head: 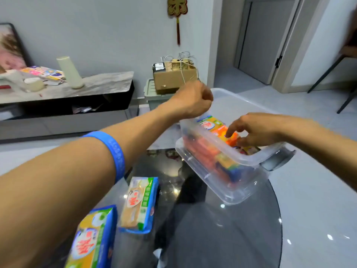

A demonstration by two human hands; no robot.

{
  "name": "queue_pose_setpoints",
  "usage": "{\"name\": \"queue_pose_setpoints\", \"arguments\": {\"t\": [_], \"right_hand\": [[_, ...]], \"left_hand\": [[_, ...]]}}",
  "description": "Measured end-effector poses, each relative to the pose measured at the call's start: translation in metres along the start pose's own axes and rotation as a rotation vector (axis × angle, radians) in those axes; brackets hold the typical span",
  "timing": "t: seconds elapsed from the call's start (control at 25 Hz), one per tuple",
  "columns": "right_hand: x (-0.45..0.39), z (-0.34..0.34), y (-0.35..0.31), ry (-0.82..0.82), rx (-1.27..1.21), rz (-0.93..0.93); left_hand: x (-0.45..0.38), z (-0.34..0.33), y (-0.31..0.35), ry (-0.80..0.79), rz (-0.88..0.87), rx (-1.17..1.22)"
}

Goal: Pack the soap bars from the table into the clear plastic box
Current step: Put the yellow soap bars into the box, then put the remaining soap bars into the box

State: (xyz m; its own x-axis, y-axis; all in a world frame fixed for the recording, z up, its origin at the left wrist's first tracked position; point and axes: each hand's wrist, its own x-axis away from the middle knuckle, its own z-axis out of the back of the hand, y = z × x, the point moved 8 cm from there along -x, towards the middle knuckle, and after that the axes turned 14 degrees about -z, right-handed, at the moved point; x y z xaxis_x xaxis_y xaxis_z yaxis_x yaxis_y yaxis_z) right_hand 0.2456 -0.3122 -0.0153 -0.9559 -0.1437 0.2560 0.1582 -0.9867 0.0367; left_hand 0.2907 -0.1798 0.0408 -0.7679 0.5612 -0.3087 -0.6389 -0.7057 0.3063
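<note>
The clear plastic box [234,183] stands tilted on the dark glass table [216,235], with several orange and yellow soap bars [205,151] packed inside. My left hand [193,100] is closed at the box's far left corner, gripping the rim. My right hand [255,130] reaches into the box from the right, its forefinger and thumb pinching an orange soap bar [232,139] at the top. Two wrapped soap bars lie on the table under my left forearm: one [140,204] in the middle, another [92,240] at the near edge.
A clear lid [233,102] rises behind the box. Beyond the table stand a low cabinet [77,97] with clutter, a green crate [154,93] carrying a cardboard box [173,78], and a chair [345,78] at the far right.
</note>
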Motion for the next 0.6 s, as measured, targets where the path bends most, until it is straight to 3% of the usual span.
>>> {"name": "queue_pose_setpoints", "arguments": {"t": [0.08,0.16,0.24,0.32,0.44,0.52,0.6], "right_hand": [[0.034,0.043,-0.018,0.369,-0.164,-0.006],[0.076,0.064,-0.054,0.63,-0.404,0.058],[0.099,0.044,-0.125,0.574,-0.301,0.239],[0.105,-0.011,-0.202,0.398,0.065,0.481],[0.088,-0.084,-0.256,0.217,0.456,0.564],[0.085,-0.102,-0.273,0.219,0.473,0.613],[0.087,-0.111,-0.281,0.262,0.478,0.65]], "left_hand": [[0.054,0.041,-0.015,0.057,0.047,0.046],[0.125,0.06,-0.039,-0.056,0.08,-0.059],[0.207,0.05,-0.051,-0.358,0.108,-0.194],[0.277,0.035,-0.05,-0.582,0.109,-0.287],[0.338,0.023,-0.057,-0.555,0.355,-0.37],[0.366,0.003,-0.062,-0.594,0.562,-0.276],[0.374,-0.019,-0.061,-0.579,0.633,-0.199]]}}
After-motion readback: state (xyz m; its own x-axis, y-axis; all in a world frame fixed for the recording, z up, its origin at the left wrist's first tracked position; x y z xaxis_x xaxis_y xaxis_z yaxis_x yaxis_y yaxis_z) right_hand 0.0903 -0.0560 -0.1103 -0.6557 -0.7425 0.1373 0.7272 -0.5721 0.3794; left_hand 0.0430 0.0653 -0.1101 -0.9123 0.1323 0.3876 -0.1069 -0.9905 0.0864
